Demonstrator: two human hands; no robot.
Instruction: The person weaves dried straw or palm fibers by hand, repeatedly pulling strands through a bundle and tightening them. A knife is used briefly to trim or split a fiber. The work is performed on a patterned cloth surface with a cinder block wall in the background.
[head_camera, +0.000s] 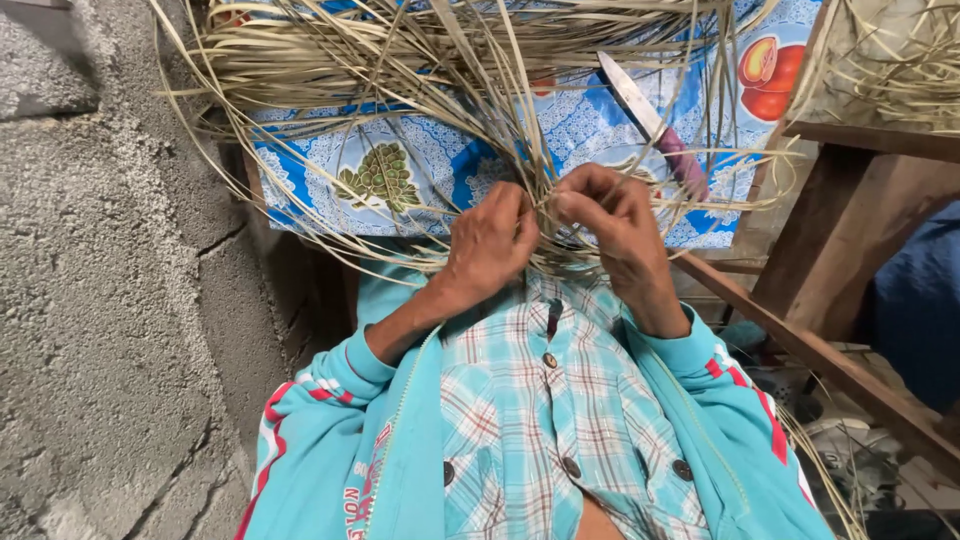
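My left hand (490, 245) and my right hand (615, 225) meet in front of my chest, both pinching thin pale straw strips (545, 205) where several of them cross. The loose strips (420, 50) fan out upward and sideways over a table covered with a blue and white fruit-patterned cloth (400, 170). Fingertips of the two hands almost touch. I wear a turquoise jacket with red and white stripes over a checked shirt.
A knife (650, 120) with a purple handle lies on the cloth beyond my right hand. A rough concrete floor (100, 300) spreads to the left. A wooden frame (840, 240) stands at the right, with more straw on top.
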